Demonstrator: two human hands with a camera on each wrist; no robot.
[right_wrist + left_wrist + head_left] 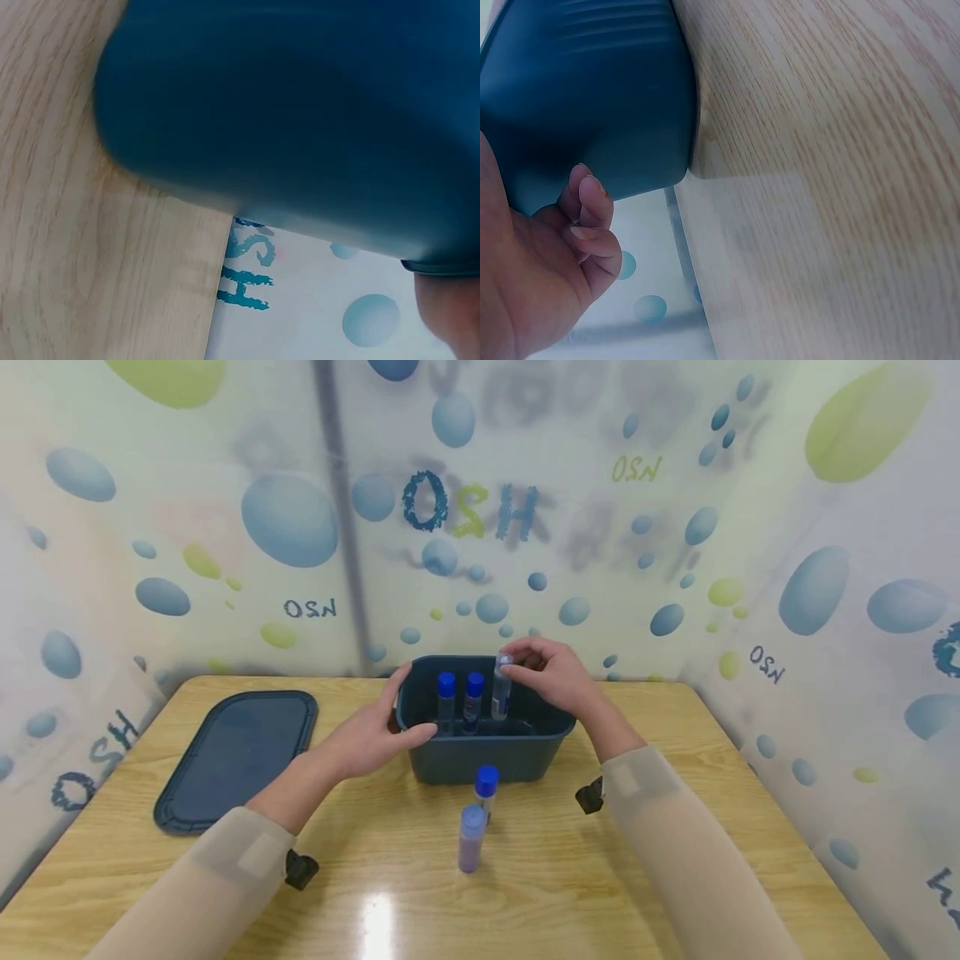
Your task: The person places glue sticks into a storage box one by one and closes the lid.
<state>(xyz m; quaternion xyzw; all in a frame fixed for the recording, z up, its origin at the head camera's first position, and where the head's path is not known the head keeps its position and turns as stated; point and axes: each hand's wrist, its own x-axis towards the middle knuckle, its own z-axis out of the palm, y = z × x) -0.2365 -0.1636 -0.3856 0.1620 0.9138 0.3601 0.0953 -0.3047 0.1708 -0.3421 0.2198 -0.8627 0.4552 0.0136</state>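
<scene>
A dark blue plastic bin (487, 760) stands on the wooden table, its wall filling much of both wrist views. My left hand (375, 733) holds its left end, thumb over the front rim; in the left wrist view, several curled fingers (592, 206) show beside the wall. My right hand (551, 675) reaches over the back right rim and pinches the top of a slim clear bottle (501, 693) upright inside the bin. Left of it, two bottles with blue caps, one clear (446, 703) and one with a printed label (472, 703), also stand inside.
On the table before the bin stand a blue-capped bottle (487, 785) and, nearer, a purplish bottle with a pale blue cap (470, 842). A dark blue lid (238, 760) lies at the left. A patterned curtain (465, 560) hangs behind the table.
</scene>
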